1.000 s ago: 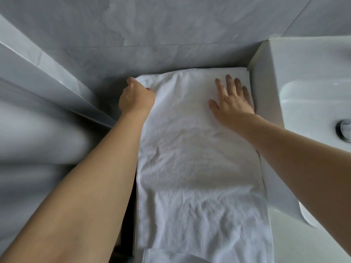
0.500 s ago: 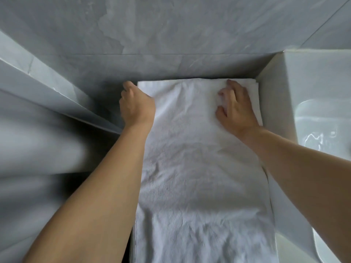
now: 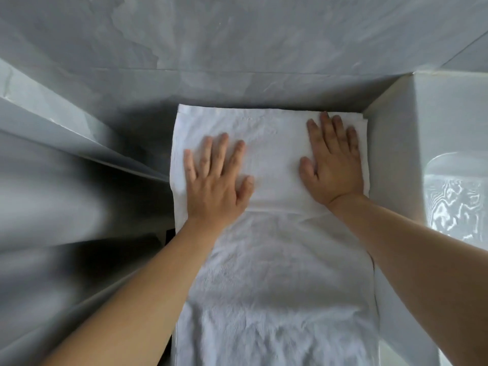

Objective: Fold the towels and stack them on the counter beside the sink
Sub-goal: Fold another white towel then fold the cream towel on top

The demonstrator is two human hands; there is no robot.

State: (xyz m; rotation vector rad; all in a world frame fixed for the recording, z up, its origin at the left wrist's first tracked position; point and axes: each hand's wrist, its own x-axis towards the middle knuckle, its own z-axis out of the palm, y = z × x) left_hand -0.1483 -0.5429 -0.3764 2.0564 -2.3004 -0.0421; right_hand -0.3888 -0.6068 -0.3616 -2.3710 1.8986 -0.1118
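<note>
A: Where does the towel (image 3: pixel 274 260) lie?

B: It lies spread from 6 o'clock up to 12, ending against the wall (image 3: pixel 237 48). The sink (image 3: pixel 435 180) stands just beside it at 3 o'clock. Its far end is folded back into a doubled band.

A: And the hands?

B: Both press flat on that band, fingers straight and spread, gripping nothing. The left hand (image 3: pixel 216 183) sits at 10 o'clock, the right hand (image 3: pixel 332 165) at 2, well apart.
</note>
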